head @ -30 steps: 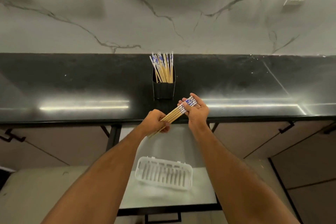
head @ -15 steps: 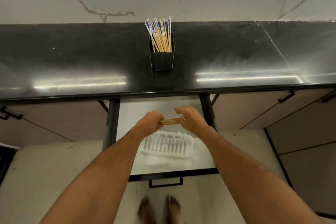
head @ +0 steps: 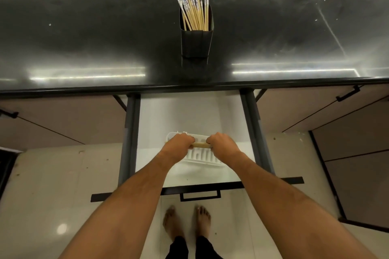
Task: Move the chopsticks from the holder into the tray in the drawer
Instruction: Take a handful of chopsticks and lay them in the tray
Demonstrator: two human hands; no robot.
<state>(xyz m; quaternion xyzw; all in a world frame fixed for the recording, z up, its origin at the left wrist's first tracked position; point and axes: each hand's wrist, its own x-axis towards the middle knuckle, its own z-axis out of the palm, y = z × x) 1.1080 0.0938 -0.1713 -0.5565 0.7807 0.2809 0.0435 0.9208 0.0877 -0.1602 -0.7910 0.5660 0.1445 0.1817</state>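
A black holder (head: 196, 43) stands on the dark countertop with several wooden chopsticks (head: 194, 9) upright in it, blue-and-white tops up. Below, the open drawer (head: 190, 115) holds a white slotted tray (head: 203, 159). My left hand (head: 177, 145) and my right hand (head: 224, 145) each grip one end of a horizontal bundle of chopsticks (head: 201, 144), held low over the tray. Both hands hide most of the bundle and part of the tray, so I cannot tell whether the bundle touches the tray.
The black countertop edge (head: 189, 86) overhangs the back of the drawer. Dark drawer rails (head: 129, 132) run along both sides, and the drawer front has a black handle (head: 200, 195). Closed cabinet doors flank it. My bare feet (head: 187, 223) stand on the pale floor.
Both hands carried the bundle from the counter's edge down into the drawer and turned it level over the tray. The view tilted further downward.
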